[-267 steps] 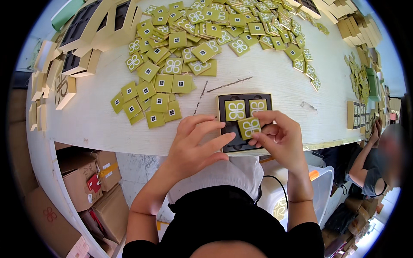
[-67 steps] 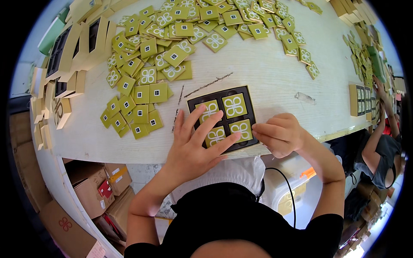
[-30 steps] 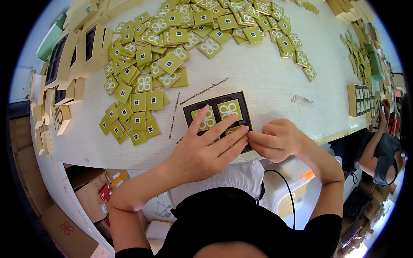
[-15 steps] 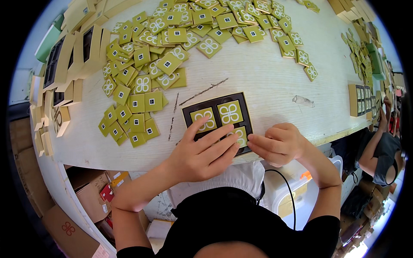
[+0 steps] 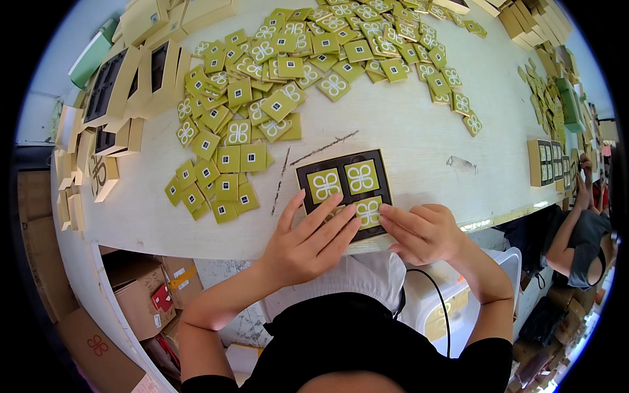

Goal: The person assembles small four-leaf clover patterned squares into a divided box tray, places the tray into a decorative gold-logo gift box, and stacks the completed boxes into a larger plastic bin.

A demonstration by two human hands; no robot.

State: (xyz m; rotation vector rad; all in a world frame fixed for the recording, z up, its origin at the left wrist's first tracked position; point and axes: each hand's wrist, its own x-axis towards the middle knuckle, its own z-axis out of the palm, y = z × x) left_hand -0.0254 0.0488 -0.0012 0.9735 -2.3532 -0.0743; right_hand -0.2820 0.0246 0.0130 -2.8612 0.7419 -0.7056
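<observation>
Head view: I have both hands at the box with the black four-pocket insert [image 5: 337,163], near the front edge of the table [image 5: 419,150] and slightly askew to it. Spot makes sense to me: both hands reach it without stretching.

Left hand [image 5: 304,242]: palm down, fingers spread, nothing gripped. Fingertips cover most of the lower-left tile [image 5: 335,212]; one touches the left side of the lower-right tile [image 5: 368,213]. My read: it steadies box and tiles.

Right hand [image 5: 419,232]: fingers bent and bunched, tips at that tile's right edge. Can't tell whether it's pinching or just touching. Looks like I've got the tile bracketed from both sides, so it can't slide.

Upper-left tile [image 5: 324,186] and upper-right tile [image 5: 361,177] sit flat in their pockets, pattern up. Lower-left seating: hidden by fingers.

Loose tile pile [image 5: 278,105] lies beyond the box, mixed faces up, probably there for easy reach. Stacked cream boxes [image 5: 108,85] stand far left, off my working spot.
</observation>
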